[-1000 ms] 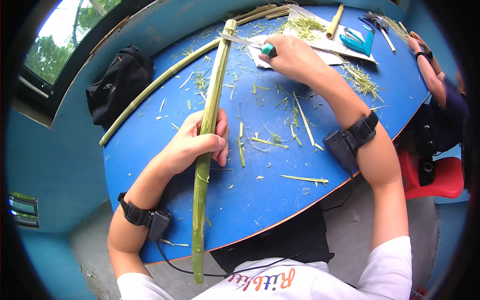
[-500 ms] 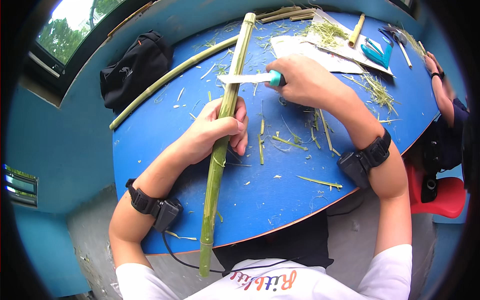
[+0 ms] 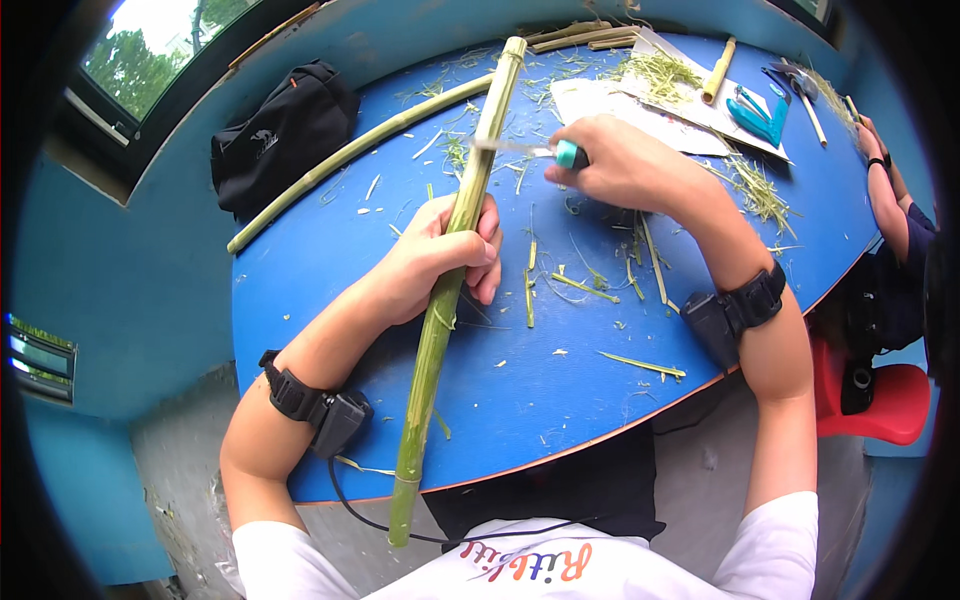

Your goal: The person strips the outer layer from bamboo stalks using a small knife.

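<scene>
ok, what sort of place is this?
Likely a craft workshop or classroom, though I can't tell which: a blue table strewn with green shavings, a knife in the right hand, and a green stalk in the left hand.

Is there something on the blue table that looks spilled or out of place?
Yes: loose green shavings are strewn over the blue table, while others are heaped on white sheets. This scatter looks spilled. The stalk in the left hand looks unevenly coloured, paler toward its far end.
</scene>
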Action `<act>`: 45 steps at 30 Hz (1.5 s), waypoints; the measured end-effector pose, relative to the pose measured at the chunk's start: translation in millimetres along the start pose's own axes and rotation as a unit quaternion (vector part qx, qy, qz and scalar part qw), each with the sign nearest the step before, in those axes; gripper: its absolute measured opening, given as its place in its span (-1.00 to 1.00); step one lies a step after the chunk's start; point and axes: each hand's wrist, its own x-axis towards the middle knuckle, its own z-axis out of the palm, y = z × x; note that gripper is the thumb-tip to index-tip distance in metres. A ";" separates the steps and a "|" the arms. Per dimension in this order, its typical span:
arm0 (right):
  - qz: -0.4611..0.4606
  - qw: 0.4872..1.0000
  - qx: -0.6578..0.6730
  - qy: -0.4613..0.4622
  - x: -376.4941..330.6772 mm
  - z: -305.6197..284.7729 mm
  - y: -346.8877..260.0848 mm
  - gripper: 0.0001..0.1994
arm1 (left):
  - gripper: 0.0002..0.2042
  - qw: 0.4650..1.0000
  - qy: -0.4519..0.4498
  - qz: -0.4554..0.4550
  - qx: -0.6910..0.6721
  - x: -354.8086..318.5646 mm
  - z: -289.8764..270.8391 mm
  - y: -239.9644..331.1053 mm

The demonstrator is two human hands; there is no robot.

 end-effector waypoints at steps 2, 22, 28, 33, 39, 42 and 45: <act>-0.032 0.996 -0.018 -0.079 -4.5 2.1 -8.3 -0.72 | -0.87 0.999 0.021 0.001 -0.026 2.0 0.8 -1.3; 0.049 0.983 -0.040 0.170 11.3 -0.5 41.0 -0.71 | -0.83 0.994 -0.018 -0.010 0.106 -0.6 12.4 -0.4; 0.036 0.998 0.011 0.048 4.0 0.5 17.4 -0.71 | -0.85 0.999 0.021 0.008 0.046 1.1 8.4 -1.1; -0.034 0.997 -0.009 -0.064 -7.4 3.6 -3.3 -0.68 | -0.85 0.999 0.022 0.009 -0.032 5.3 4.4 -6.3; -0.039 0.996 -0.012 -0.085 -11.9 3.1 -12.7 -0.73 | -0.84 1.000 0.025 0.002 0.010 2.8 6.6 -10.0; -0.054 0.996 -0.063 -0.012 -11.2 9.1 -4.2 -0.76 | -0.84 0.999 0.015 0.001 0.031 2.6 7.4 -8.8; -0.068 0.995 -0.061 0.038 -12.7 12.4 1.2 -0.84 | -0.85 0.999 -0.012 0.008 0.031 4.1 5.9 -8.0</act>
